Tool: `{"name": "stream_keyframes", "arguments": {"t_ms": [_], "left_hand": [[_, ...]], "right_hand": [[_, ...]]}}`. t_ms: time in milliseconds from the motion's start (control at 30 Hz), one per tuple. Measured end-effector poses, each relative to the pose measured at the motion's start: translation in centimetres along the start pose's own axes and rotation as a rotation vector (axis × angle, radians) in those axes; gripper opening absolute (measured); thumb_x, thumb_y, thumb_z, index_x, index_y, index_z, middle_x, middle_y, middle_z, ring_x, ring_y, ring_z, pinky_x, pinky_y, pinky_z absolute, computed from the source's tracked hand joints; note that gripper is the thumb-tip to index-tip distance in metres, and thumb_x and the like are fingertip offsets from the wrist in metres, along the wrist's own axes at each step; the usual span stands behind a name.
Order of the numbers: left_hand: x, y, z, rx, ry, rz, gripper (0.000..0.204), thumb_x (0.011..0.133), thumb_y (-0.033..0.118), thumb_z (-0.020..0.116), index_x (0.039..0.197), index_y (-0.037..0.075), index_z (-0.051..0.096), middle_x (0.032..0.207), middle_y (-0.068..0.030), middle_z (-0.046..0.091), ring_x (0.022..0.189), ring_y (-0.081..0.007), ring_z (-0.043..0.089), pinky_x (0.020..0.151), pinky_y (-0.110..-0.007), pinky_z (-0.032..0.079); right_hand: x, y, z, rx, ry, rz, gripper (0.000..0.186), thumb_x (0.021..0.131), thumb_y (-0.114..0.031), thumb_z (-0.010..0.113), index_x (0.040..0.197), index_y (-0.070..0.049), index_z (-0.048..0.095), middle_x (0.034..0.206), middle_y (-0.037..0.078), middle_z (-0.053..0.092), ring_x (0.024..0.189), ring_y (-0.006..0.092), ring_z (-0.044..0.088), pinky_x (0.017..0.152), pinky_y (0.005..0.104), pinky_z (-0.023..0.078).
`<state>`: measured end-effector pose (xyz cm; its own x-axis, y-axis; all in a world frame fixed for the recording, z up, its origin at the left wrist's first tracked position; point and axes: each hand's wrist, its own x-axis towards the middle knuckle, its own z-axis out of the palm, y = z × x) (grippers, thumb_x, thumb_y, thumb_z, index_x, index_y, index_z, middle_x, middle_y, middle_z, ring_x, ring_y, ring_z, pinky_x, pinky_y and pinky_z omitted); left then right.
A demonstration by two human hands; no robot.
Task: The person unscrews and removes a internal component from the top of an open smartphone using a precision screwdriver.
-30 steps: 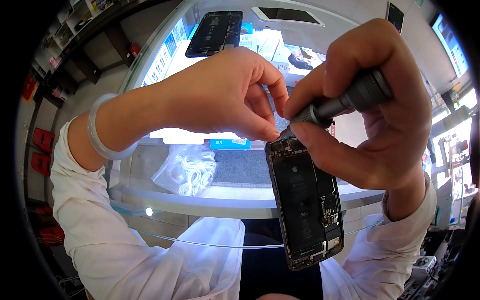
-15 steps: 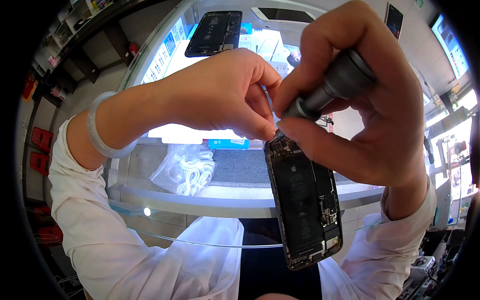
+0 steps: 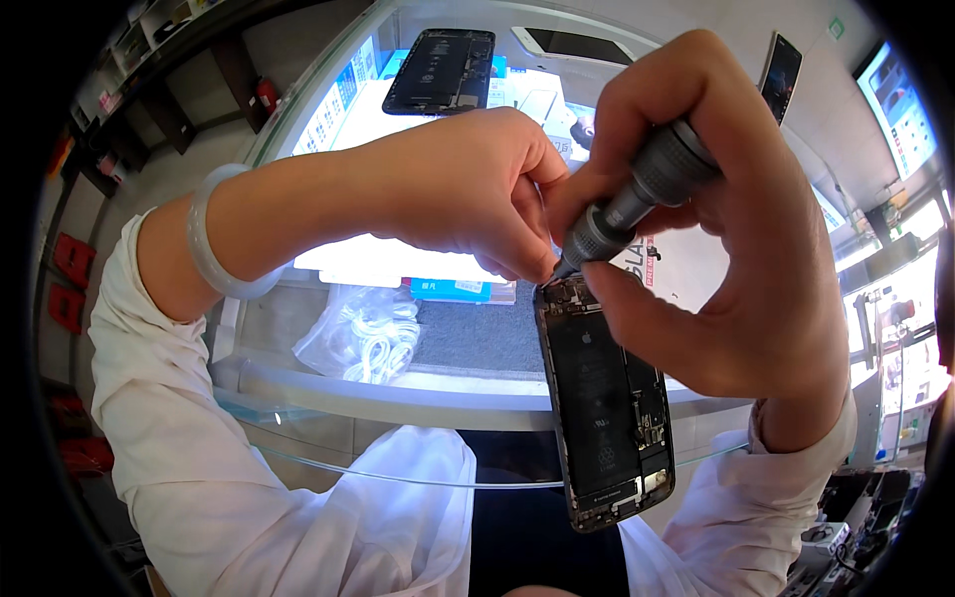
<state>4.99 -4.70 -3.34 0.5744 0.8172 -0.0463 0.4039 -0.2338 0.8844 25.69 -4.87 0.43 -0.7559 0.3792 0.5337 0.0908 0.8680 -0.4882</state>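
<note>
An opened smartphone (image 3: 602, 413) shows its black battery and circuit parts, its lower end jutting past the counter's front edge toward my lap. At its top left corner my left hand (image 3: 497, 199) is closed in a pinch; the fingertips are partly hidden behind the thumb. My right hand (image 3: 741, 269) grips a dark grey screwdriver (image 3: 647, 189) with a knurled handle, slanted so its tip points down at the phone's top end. The tip itself is hidden between the hands.
Farther back on the lit glass counter (image 3: 328, 393) lie another opened phone (image 3: 441, 72), a white-framed phone (image 3: 572, 45) and small boxes. A bag of white cables (image 3: 363, 333) and a blue box (image 3: 451, 290) are near the front. Another phone (image 3: 781, 75) stands at the back right.
The right hand and screwdriver have come down slightly in the picture. The left hand keeps its pinch at the phone's top corner. The whole view has shifted a little.
</note>
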Motion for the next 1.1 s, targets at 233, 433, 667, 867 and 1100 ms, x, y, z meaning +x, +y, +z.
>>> {"name": "stream_keyframes", "arguments": {"t_ms": [233,433,667,867,1100], "left_hand": [[0.04,0.58,-0.5,-0.094,-0.061,-0.105,0.025,0.073,0.008,0.079,0.092,-0.004,0.069,0.081,-0.0108,0.073,0.072,-0.014,0.071,0.068,-0.025,0.057],[-0.15,0.27,-0.45,-0.023,-0.037,-0.077,0.025,0.072,0.007,0.079,0.091,-0.004,0.069,0.083,-0.0122,0.073,0.075,-0.0147,0.072,0.071,-0.027,0.059],[0.58,0.0,-0.41,-0.02,-0.08,-0.137,0.026,0.072,0.01,0.082,0.089,-0.004,0.07,0.081,-0.0113,0.073,0.068,-0.0123,0.07,0.064,-0.025,0.056],[-0.1,0.31,-0.46,-0.037,-0.033,-0.065,0.022,0.071,0.009,0.08,0.086,-0.004,0.071,0.077,-0.009,0.072,0.066,-0.0106,0.068,0.061,-0.024,0.053],[0.26,0.04,-0.33,-0.029,-0.026,-0.032,0.023,0.072,0.01,0.079,0.088,-0.003,0.071,0.078,-0.0092,0.072,0.066,-0.011,0.068,0.061,-0.024,0.053]], "right_hand": [[0.19,0.72,0.6,-0.015,-0.006,-0.058,0.047,0.066,0.01,0.075,0.104,-0.003,0.05,0.091,0.006,0.059,0.084,0.0171,0.071,0.07,0.0275,0.059],[0.19,0.53,0.35,-0.025,-0.011,-0.073,0.047,0.066,0.009,0.076,0.103,-0.003,0.05,0.09,0.005,0.059,0.083,0.0166,0.071,0.069,0.0272,0.058],[0.67,0.68,0.78,-0.038,0.004,-0.105,0.046,0.065,0.008,0.077,0.102,-0.003,0.051,0.089,0.005,0.059,0.082,0.016,0.071,0.068,0.0269,0.058],[0.77,0.55,0.75,-0.05,0.004,-0.109,0.046,0.065,0.007,0.079,0.101,-0.003,0.051,0.089,0.005,0.059,0.081,0.0155,0.07,0.067,0.0266,0.057],[0.8,0.4,0.54,-0.06,0.013,-0.112,0.045,0.065,0.006,0.08,0.099,-0.004,0.052,0.088,0.005,0.059,0.08,0.0149,0.07,0.066,0.0263,0.057]]}}
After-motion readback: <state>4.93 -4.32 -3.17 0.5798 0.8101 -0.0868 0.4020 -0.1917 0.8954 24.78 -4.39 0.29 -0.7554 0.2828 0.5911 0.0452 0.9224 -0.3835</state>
